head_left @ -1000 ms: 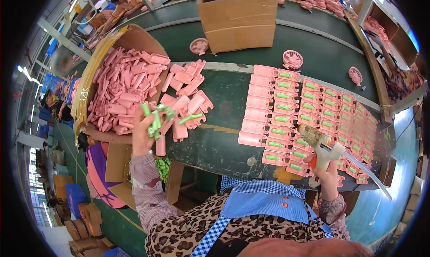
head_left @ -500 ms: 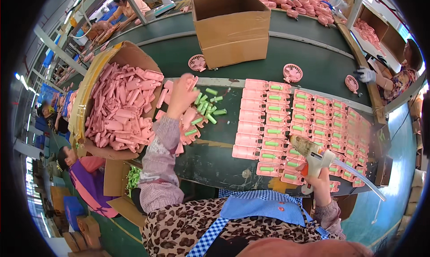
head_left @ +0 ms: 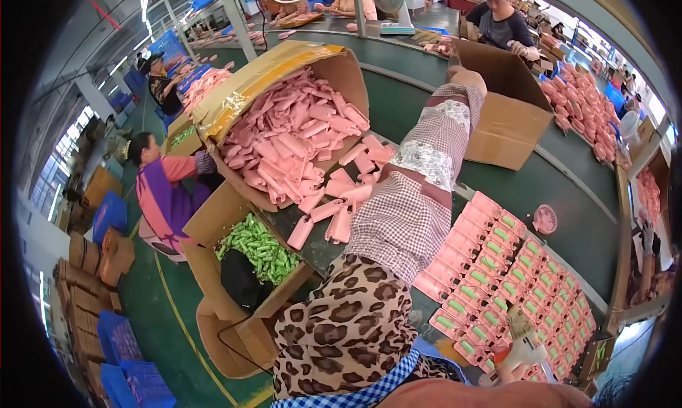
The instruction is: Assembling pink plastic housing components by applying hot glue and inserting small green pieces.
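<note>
My left arm stretches far across the green belt, and my left hand (head_left: 467,79) is at the near left rim of a tall brown cardboard box (head_left: 506,134). Its fingers look curled over that rim, though they are partly hidden. Low on the right, my right hand (head_left: 507,371) grips a white glue gun (head_left: 527,350) with an orange trigger and a dirty nozzle. Beneath the gun lie rows of pink plastic casings (head_left: 508,287), many with a green battery (head_left: 489,262) in them. My left sleeve covers part of the work surface.
A large tilted carton (head_left: 245,88) full of pink casings stands left, with loose casings (head_left: 341,219) spilling before it. Below it, an open box holds green batteries (head_left: 259,248). A pink round fan part (head_left: 545,219) lies on the belt. Co-workers sit left and across the belt.
My left hand has gone from the loose batteries and casings to the cardboard box's rim. My view has swung left. The glue gun stays in my right hand over the rows.
</note>
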### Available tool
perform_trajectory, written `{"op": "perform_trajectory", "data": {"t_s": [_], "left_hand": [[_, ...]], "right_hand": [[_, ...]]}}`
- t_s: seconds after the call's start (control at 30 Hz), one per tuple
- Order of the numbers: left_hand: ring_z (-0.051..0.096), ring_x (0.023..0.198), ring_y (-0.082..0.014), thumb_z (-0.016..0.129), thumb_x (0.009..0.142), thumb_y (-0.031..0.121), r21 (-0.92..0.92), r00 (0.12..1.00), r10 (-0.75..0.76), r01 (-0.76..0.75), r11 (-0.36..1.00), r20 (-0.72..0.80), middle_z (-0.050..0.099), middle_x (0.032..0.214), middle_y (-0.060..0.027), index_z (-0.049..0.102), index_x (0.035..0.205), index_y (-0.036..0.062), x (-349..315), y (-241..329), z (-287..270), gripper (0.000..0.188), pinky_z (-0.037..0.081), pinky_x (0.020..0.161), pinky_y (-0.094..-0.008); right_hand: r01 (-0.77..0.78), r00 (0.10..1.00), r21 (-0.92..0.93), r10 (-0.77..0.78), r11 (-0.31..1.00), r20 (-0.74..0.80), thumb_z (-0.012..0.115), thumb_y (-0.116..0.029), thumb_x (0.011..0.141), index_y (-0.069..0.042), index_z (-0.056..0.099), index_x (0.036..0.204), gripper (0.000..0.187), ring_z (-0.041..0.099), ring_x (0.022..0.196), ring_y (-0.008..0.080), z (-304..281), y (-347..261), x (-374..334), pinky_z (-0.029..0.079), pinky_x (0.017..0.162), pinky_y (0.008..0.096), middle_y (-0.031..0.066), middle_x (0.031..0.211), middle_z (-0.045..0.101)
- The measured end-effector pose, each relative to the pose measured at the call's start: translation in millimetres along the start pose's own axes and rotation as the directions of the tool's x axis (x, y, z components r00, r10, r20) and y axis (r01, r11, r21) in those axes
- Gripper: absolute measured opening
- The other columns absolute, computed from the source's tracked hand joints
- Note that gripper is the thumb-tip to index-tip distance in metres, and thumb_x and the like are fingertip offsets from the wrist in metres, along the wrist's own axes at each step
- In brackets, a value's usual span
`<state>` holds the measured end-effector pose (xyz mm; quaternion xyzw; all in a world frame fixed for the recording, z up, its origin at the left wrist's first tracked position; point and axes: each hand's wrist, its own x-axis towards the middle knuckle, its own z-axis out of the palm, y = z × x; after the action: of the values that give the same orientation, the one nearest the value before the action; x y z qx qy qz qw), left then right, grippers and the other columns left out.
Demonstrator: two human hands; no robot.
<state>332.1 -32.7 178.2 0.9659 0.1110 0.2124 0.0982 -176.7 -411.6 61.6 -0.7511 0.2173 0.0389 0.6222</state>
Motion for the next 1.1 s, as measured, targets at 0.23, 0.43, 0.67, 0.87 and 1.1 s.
{"op": "perform_trajectory", "data": {"t_s": [0.23, 0.43, 0.67, 0.87, 1.1], "left_hand": [[0.067, 0.091, -0.0355, 0.081, 0.07, 0.034, -0.195, 0.99, 0.139, -0.133, 0.972, 0.018, 0.068, 0.094, -0.0222, 0.071, 0.093, -0.0009, -25.1, -46.0, -10.9, 0.043, 0.054, 0.082, -0.0414], [0.068, 0.084, -0.037, 0.077, 0.072, 0.035, -0.261, 0.986, 0.121, -0.148, 0.954, -0.114, 0.068, 0.085, -0.0231, 0.07, 0.082, -0.0044, -61.6, -43.6, -57.2, 0.041, 0.055, 0.076, -0.0422], [0.069, 0.079, -0.0326, 0.076, 0.072, 0.036, -0.491, 0.98, 0.156, -0.198, 0.848, -0.125, 0.067, 0.076, -0.0239, 0.068, 0.074, -0.0065, -173.2, -96.4, -177.9, 0.044, 0.055, 0.072, -0.04], [0.064, 0.066, -0.0347, 0.072, 0.074, 0.031, -0.386, 0.904, 0.16, -0.323, 0.864, -0.397, 0.063, 0.069, -0.0224, 0.068, 0.077, -0.0047, -326.6, -160.3, -300.1, 0.036, 0.051, 0.065, -0.0397], [0.062, 0.051, -0.0116, 0.069, 0.079, 0.023, -0.464, 0.96, -0.157, 0.032, 0.885, -0.232, 0.066, 0.066, -0.0096, 0.071, 0.09, -0.0024, -467.8, -178.2, -405.8, 0.028, 0.049, 0.05, -0.0271]], "right_hand": [[0.031, 0.998, 0.085, -0.035, 0.996, 0.053, 0.063, -0.012, 0.081, 0.0, 0.051, 0.112, 0.036, 0.053, 0.08, 0.0144, 0.4, -14.9, 1.6, 0.043, 0.071, 0.0292, 0.0059, 0.092, 0.056], [0.088, 0.992, 0.139, -0.1, 0.986, 0.081, 0.063, -0.012, 0.081, 0.0, 0.05, 0.113, 0.036, 0.052, 0.083, 0.0143, 3.5, -29.2, 0.4, 0.043, 0.075, 0.0293, 0.0063, 0.093, 0.056], [0.204, 0.959, 0.2, -0.237, 0.958, 0.155, 0.061, -0.011, 0.079, 0.0, 0.049, 0.115, 0.04, 0.054, 0.086, 0.0156, 1.7, -35.9, -5.5, 0.043, 0.077, 0.03, 0.008, 0.095, 0.057], [0.26, 0.925, 0.23, -0.31, 0.938, 0.221, 0.059, -0.011, 0.077, 0.0, 0.047, 0.116, 0.043, 0.055, 0.088, 0.0168, -2.4, -34.8, -15.2, 0.044, 0.08, 0.0306, 0.0095, 0.096, 0.058], [0.286, 0.887, 0.289, -0.367, 0.914, 0.28, 0.058, -0.01, 0.075, 0.0, 0.045, 0.118, 0.046, 0.056, 0.09, 0.0181, -4.5, -29.4, -23.9, 0.045, 0.082, 0.0312, 0.0112, 0.098, 0.059]]}}
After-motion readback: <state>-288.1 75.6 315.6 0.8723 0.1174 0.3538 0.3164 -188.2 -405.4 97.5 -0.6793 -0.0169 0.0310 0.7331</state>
